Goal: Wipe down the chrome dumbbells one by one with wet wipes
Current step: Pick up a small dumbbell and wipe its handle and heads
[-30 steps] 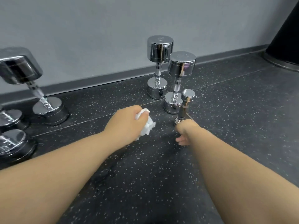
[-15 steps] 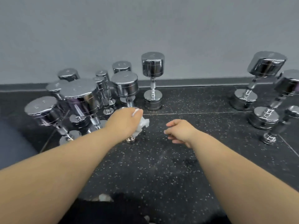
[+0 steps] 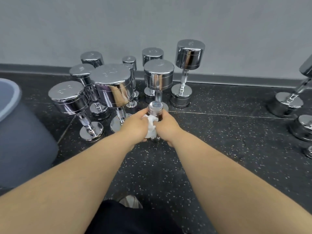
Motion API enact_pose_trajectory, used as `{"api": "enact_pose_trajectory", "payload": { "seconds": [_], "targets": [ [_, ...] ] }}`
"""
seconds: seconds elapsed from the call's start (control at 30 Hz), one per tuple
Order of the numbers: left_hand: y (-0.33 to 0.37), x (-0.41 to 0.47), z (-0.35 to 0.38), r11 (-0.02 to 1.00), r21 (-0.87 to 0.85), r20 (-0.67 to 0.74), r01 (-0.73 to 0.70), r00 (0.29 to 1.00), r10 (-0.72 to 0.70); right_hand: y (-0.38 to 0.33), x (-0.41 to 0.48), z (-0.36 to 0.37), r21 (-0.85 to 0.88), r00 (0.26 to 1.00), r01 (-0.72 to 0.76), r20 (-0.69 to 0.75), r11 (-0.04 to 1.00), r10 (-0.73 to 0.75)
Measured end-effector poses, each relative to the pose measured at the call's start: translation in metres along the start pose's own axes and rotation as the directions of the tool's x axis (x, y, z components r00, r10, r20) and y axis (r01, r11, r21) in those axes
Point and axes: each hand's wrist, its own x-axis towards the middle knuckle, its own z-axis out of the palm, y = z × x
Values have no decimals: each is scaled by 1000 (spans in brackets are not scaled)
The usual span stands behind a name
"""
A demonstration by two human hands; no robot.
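1. The left hand [image 3: 135,126] curls its fingers round a crumpled white wipe [image 3: 150,124] and presses it against the shaft of a small dumbbell [image 3: 155,106]
2. The right hand [image 3: 167,127] grips the same shaft from the other side, fingers wrapped just below the top head
3. The small dumbbell stands on end on the dark speckled floor [image 3: 211,149], its top head above both hands and its bottom head showing between the wrists
4. Just behind it is a cluster of bigger dumbbells [image 3: 111,85], all on end, near the grey wall [image 3: 152,22]
5. A tall dumbbell [image 3: 189,54] stands at the right side of that cluster
6. Two further dumbbells [image 3: 285,103] sit well apart at the right edge, one tilted
7. A grey rounded object [image 3: 20,132] fills the left edge
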Motion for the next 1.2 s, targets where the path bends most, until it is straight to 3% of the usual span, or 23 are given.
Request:
{"api": "enact_pose_trajectory", "payload": {
  "seconds": [0.1,0.3,0.43,0.5,0.6,0.67,0.73,0.8,0.9,0.97,1.03,1.07,1.13,1.2],
  "targets": [
    [-5,6,-1,999,-23,-19,-32,999,32,3,1,-2,-24,1000,21,-17,999,-22],
    [5,4,1,986,64,-93,-156,983,161,21,-30,-39,97,998,-12,-65,995,18],
    [33,-9,19,967,-50,-109,-249,964,243,33,-70,-88,50,997,-23,-66,998,27],
    [51,-20,38,946,-13,-108,-324,941,320,42,-87,-105,23,996,-49,-74,999,50],
    [72,-46,79,894,166,79,-417,909,409,61,-110,-121,23,987,-113,-113,993,115],
    [71,-65,106,836,322,262,-445,890,372,72,-121,-123,-20,980,-140,-145,990,135],
    [56,-77,124,793,351,408,-498,844,349,79,-124,-124,-80,978,-141,-166,987,126],
    [43,-76,126,710,393,448,-584,796,407,78,-123,-123,-139,981,-120,-167,983,96],
    [39,-68,122,646,454,358,-613,790,498,78,-123,-122,-136,984,-84,-166,987,61],
    [42,-62,123,678,433,244,-594,802,546,77,-122,-119,-113,986,-54,-164,992,35],
    [46,-62,125,739,429,173,-519,851,496,76,-122,-118,-88,990,-13,-144,996,0],
    [47,-62,126,706,499,181,-502,857,482,76,-123,-117,-81,991,0,-136,997,-11],
    [49,-65,128,492,703,274,-514,834,479,78,-124,-118,-94,992,13,-124,996,-25],
    [54,-71,132,336,783,363,-524,822,439,83,-124,-119,-107,991,2,-131,994,-16]
  ]
}}
